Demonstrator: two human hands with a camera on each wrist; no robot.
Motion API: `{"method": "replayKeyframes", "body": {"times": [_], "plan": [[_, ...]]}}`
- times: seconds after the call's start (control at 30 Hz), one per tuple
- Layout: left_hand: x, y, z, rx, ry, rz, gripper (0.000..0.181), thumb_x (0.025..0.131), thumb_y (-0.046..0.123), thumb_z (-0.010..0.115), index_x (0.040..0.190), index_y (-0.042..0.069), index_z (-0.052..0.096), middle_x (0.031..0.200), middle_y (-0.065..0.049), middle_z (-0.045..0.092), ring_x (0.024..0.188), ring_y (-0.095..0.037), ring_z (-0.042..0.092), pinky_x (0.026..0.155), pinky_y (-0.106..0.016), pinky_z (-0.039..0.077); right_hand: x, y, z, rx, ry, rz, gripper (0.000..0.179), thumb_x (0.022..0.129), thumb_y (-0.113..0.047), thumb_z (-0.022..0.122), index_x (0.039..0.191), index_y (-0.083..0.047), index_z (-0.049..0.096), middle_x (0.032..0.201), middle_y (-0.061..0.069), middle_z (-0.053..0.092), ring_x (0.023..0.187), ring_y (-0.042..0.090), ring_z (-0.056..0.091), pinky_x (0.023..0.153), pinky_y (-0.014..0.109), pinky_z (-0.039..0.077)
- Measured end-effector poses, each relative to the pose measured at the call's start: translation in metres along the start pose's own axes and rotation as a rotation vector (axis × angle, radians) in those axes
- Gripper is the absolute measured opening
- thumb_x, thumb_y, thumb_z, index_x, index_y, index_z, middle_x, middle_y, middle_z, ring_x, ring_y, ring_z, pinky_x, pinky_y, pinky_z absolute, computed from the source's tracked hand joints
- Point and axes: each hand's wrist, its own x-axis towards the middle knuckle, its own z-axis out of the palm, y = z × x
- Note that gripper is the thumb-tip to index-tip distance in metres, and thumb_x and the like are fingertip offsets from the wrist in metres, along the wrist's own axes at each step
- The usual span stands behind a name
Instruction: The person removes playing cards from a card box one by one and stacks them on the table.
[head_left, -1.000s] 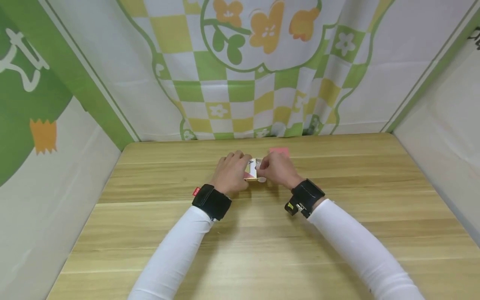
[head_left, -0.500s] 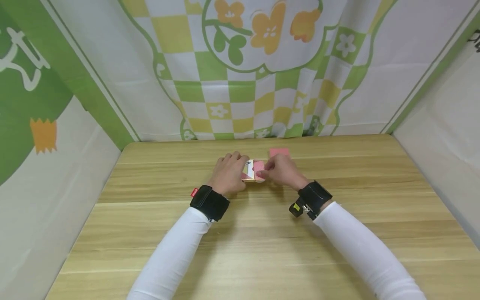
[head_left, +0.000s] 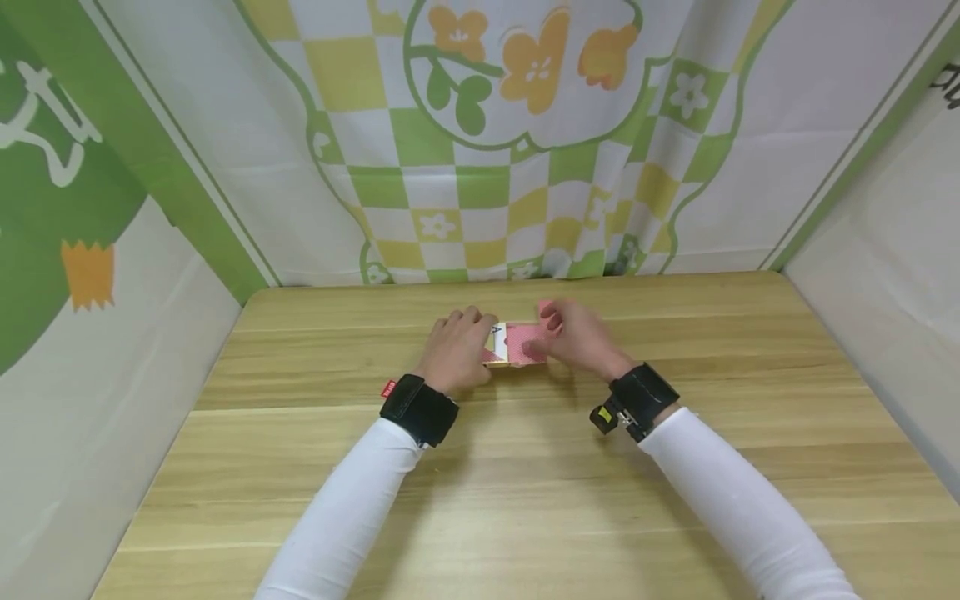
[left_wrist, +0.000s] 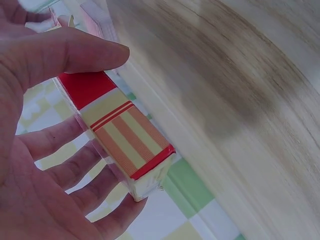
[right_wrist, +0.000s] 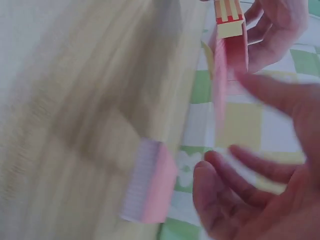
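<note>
My left hand grips a playing card box with red and striped sides, thumb on one side and fingers on the other. From the box's right end a pink-patterned playing card sticks out; whether it is one or several I cannot tell. Beside it is my right hand, its thumb by the card's face and its fingers spread apart from it. Contact between thumb and card is blurred in the right wrist view. A pink stack of cards rests on the table just beyond the right hand, partly hidden in the head view.
The wooden table stretches toward me below both arms. Behind its far edge hangs a checked green and yellow curtain. White side walls stand left and right.
The pink card has slid rightward out of the box and shows more length. My right hand has moved right and its fingers have spread. The left hand with the box has hardly moved.
</note>
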Motion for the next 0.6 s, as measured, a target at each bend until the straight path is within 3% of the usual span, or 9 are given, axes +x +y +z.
{"method": "replayKeyframes", "body": {"times": [0.1,0.23,0.33,0.6], "plan": [[0.000,0.001,0.001,-0.003,-0.006,0.004,0.071,0.061,0.018,0.069,0.129,0.011,0.048,0.113,-0.007,0.050,0.103,-0.028,0.047,0.089,-0.048,0.035,0.003,-0.007,-0.001,-0.113,-0.030,-0.168,0.070,0.063,-0.044,0.078,0.119,-0.012,0.052,0.116,0.006,0.055,0.109,0.025,0.047,0.088,0.038,0.038],[0.000,0.000,0.002,-0.001,-0.017,0.001,0.071,0.062,0.021,0.070,0.129,0.011,0.048,0.112,-0.006,0.050,0.102,-0.027,0.047,0.088,-0.048,0.036,0.007,-0.013,0.002,-0.209,-0.103,-0.347,0.062,0.061,-0.034,0.081,0.114,-0.014,0.055,0.109,0.001,0.056,0.104,0.021,0.048,0.087,0.036,0.038],[0.000,0.000,0.002,-0.001,-0.023,0.004,0.071,0.062,0.022,0.070,0.129,0.012,0.048,0.111,-0.006,0.050,0.101,-0.027,0.047,0.087,-0.047,0.036,0.009,-0.014,0.003,-0.216,-0.136,-0.370,0.056,0.064,-0.029,0.080,0.112,-0.013,0.056,0.104,-0.001,0.057,0.096,0.017,0.050,0.081,0.032,0.039],[0.000,-0.003,0.003,-0.006,-0.009,0.006,0.071,0.061,0.020,0.069,0.129,0.012,0.048,0.113,-0.006,0.051,0.103,-0.028,0.048,0.088,-0.049,0.036,0.009,-0.013,0.000,-0.233,-0.132,-0.377,0.053,0.065,-0.025,0.079,0.112,-0.013,0.059,0.108,-0.001,0.058,0.101,0.017,0.051,0.086,0.032,0.039]]}}
